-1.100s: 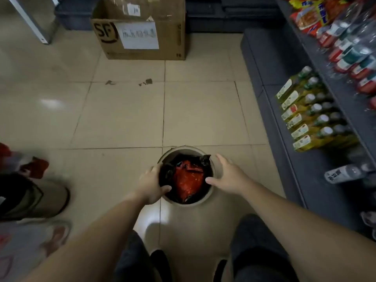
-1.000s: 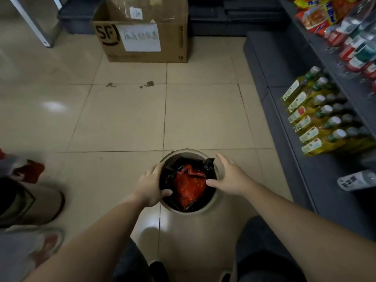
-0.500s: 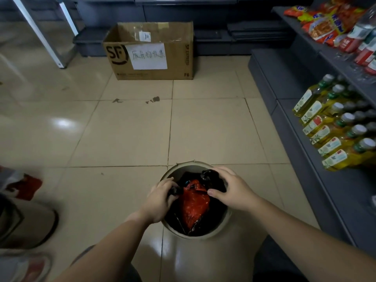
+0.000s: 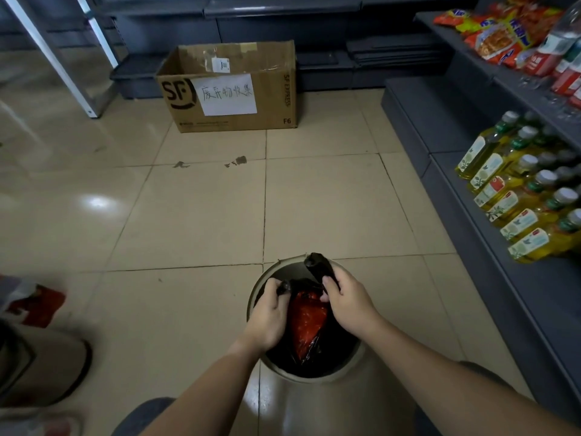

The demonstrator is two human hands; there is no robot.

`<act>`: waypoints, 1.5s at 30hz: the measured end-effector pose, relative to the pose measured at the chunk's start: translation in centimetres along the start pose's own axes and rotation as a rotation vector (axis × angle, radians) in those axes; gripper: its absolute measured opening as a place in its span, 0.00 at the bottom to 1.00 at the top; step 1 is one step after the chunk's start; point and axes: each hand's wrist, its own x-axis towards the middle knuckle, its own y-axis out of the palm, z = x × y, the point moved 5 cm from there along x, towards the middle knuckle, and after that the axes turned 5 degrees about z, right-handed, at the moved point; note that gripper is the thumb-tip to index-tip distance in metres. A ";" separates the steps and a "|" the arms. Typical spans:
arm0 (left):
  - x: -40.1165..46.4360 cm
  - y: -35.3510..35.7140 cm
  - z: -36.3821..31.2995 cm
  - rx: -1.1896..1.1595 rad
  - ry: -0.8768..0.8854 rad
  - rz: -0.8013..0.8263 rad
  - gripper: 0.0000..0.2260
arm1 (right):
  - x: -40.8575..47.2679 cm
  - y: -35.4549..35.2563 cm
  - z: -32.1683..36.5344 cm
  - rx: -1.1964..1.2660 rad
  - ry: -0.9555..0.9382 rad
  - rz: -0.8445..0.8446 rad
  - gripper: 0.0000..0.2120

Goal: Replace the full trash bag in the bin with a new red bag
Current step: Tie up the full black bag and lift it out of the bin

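Bare forearms — no sleeves — dark grey trousers.

hands: off bin rim → inside | both now grip black bag edges, gathered upward

glossy tiled floor; crinkly black plastic bag; matt cardboard box.

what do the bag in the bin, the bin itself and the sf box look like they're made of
Black bag: thin glossy plastic film, since it bunches and twists where gripped. Bin: smooth beige shell with a soft sheen, probably plastic, possibly painted metal. SF box: matte brown corrugated cardboard with creased flaps and tape.
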 end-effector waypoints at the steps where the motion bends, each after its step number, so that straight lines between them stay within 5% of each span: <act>1: 0.0 0.1 0.1 -0.025 -0.030 0.030 0.05 | 0.2 0.3 0.0 -0.010 0.002 -0.006 0.10; 5: 0.2 0.2 0.6 -0.075 -0.081 0.150 0.13 | 0.9 0.8 0.2 -0.123 0.008 -0.075 0.10; 11: 0.5 -0.5 0.0 0.042 -0.028 0.104 0.14 | 1.5 1.9 0.8 -0.090 -0.044 -0.046 0.10; 14: 0.5 -0.8 -0.2 -0.111 -0.031 0.017 0.14 | 1.3 1.8 1.1 -0.081 -0.082 -0.044 0.10; 19: 1.0 -0.1 0.0 -0.427 -0.122 0.012 0.30 | 0.4 1.9 1.0 -0.134 -0.143 0.026 0.18; 24: 1.4 0.6 -0.5 -0.467 -0.138 0.071 0.15 | 0.0 2.2 0.9 -0.273 -0.263 0.076 0.07; 29: 1.2 0.3 -0.1 -0.405 -0.173 0.004 0.04 | -0.4 2.4 0.8 -0.317 -0.308 0.110 0.09; 31: 1.2 0.2 0.0 -0.380 -0.190 -0.030 0.05 | -0.7 2.3 1.3 -0.263 -0.312 0.079 0.06; 36: 0.8 0.1 0.1 -0.504 -0.264 -0.044 0.07 | -1.3 2.0 1.4 -0.214 -0.258 0.088 0.25; 45: 0.3 0.0 0.2 -0.482 -0.330 0.053 0.09 | -1.2 2.6 2.7 -0.365 -0.444 0.030 0.14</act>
